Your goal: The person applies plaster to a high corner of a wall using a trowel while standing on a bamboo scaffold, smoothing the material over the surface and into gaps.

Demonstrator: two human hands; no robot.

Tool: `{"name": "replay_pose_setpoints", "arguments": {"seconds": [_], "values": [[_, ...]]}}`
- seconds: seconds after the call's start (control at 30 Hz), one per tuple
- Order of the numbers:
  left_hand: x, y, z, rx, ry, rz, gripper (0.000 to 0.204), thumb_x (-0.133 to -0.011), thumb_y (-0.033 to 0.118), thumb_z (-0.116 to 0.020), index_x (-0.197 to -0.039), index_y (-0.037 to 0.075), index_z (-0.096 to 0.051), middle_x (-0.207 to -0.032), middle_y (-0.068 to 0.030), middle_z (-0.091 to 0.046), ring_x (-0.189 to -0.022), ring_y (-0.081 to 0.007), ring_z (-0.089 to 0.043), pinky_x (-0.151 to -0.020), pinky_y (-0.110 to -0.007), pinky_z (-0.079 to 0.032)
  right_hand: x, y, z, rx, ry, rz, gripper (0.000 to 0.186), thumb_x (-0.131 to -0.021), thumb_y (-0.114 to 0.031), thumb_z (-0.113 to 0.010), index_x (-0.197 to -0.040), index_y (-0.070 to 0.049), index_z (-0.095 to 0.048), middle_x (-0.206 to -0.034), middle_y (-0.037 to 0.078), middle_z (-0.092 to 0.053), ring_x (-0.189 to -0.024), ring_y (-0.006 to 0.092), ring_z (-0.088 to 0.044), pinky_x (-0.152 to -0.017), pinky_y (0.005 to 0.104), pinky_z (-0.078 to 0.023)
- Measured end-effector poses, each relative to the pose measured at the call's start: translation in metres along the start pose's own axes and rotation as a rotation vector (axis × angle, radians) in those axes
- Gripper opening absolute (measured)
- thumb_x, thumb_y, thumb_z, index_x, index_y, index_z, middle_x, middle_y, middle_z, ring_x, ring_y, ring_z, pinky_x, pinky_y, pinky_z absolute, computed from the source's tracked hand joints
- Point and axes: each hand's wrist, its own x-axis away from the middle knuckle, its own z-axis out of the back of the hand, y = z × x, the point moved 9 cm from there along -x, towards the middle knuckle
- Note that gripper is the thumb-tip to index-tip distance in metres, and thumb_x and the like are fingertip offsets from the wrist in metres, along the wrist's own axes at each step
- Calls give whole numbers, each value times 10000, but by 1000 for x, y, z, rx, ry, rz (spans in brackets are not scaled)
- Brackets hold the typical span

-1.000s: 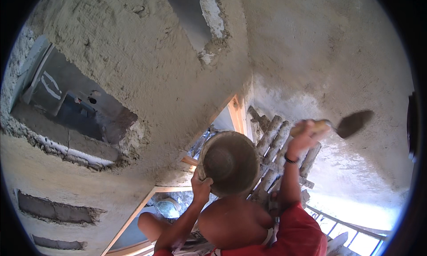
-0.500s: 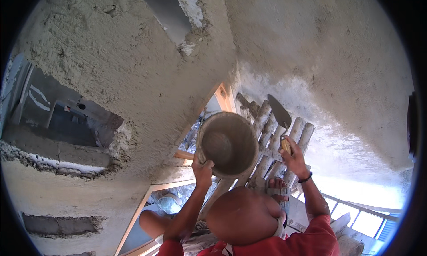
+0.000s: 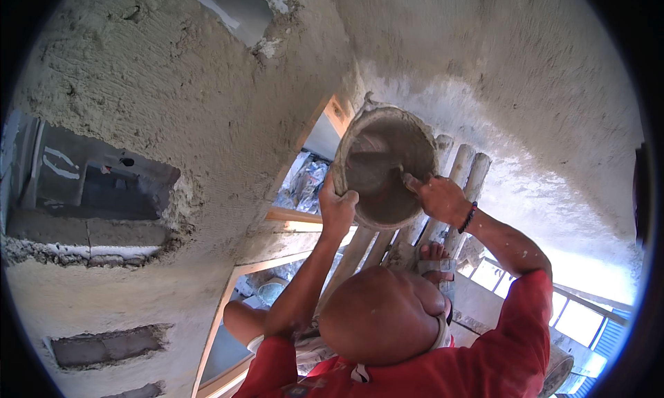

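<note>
A round grey, mortar-crusted bucket (image 3: 377, 207) is tipped so that its open mouth faces me. My left hand (image 3: 337, 205) is closed on its left rim, thumb over the edge. Inside the mouth is my right hand (image 3: 441, 199), wrapped round the handle of a trowel (image 3: 402, 169). Only a bit of the trowel's metal neck shows clearly; its blade is hard to make out against the bucket's grey inside. A dark beaded bracelet sits on my right wrist.
Round wooden poles (image 3: 462, 166) form a platform under my sandalled foot (image 3: 436, 263). Rough plastered wall (image 3: 228, 121) with openings rises on the left; a smoother wall (image 3: 546, 121) stands right. Wooden framing (image 3: 297, 216) edges a gap showing a lower level with another bucket (image 3: 271, 291).
The bucket has moved up and right and tipped. My right hand has brought the trowel leftward from beside the bucket into its mouth.
</note>
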Motion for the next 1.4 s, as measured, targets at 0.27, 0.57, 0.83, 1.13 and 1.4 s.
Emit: {"name": "replay_pose_setpoints", "arguments": {"seconds": [0.27,0.57,0.83,1.13,1.4], "values": [[-8,1,12,-46,-33,-24,543,-657,-117,-467,-1192,-37,-506,-1007,-56,-594,-901,-119,-552,-813,-225,-429,-6,0,32,-15,31,5,413,-836,-81,-482,-1242,-124,-543,-831,213,-641,-813,344,-659,-668,431,-545],[-10,2,11,-89,-40,-66,538,-646,-95,-460,-1179,-55,-517,-1007,-53,-605,-872,-111,-553,-801,-221,-438,7,-8,5,105,-250,112,443,-862,-83,-461,-1305,-92,-462,-934,228,-625,-816,358,-657,-682,428,-544],[-12,-7,-1,35,-27,-19,556,-655,-113,-454,-1205,-48,-503,-1043,-54,-599,-929,-108,-542,-837,-225,-423,-19,-7,-10,-228,-2,-115,500,-821,-3,-462,-1318,-35,-411,-915,290,-609,-819,412,-643,-703,485,-534],[-9,-3,17,-37,-3,-95,540,-654,-108,-461,-1190,-57,-506,-1043,-65,-599,-930,-126,-544,-856,-236,-419,-2,-17,12,-70,-146,10,461,-840,-55,-460,-1302,-67,-455,-833,232,-638,-789,371,-655,-669,443,-541],[-10,-19,15,-133,-23,-144,623,-648,-104,-473,-1270,-75,-457,-1208,-144,-542,-1131,-196,-505,-998,-285,-358,9,-13,-24,52,-176,62,473,-851,-60,-452,-1324,-54,-422,-827,229,-632,-804,370,-657,-671,438,-547]]}}
